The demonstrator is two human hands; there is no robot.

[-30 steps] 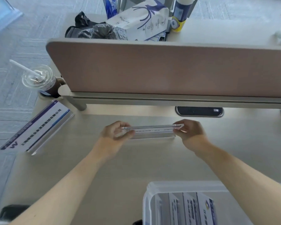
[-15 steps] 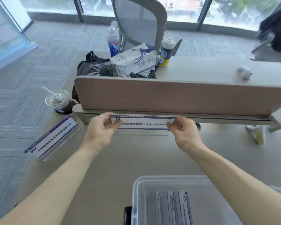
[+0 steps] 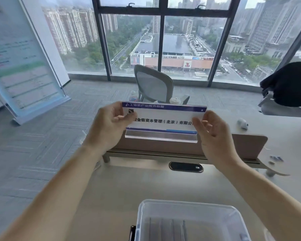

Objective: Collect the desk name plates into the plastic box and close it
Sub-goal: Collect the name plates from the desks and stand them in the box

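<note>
L hand [image 3: 109, 126]: pinches name plate [image 3: 163, 119] at its L end.
R hand [image 3: 214, 134]: at plate's R end, fingers loose; grip unclear.
Plate: upright, mid-frame.
Plastic box [image 3: 186, 204]: lid off, bottom ctr.

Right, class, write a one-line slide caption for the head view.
Left hand pinches a desk name plate upright, right hand open at its other end, open plastic box nearby.

The name plate [image 3: 163, 121], a white card with a purple top band and black characters in a clear acrylic stand, is held upright and face-on, above and beyond the clear, lidless plastic box [image 3: 140, 216], in which further plates [image 3: 170, 230] lie.
</note>
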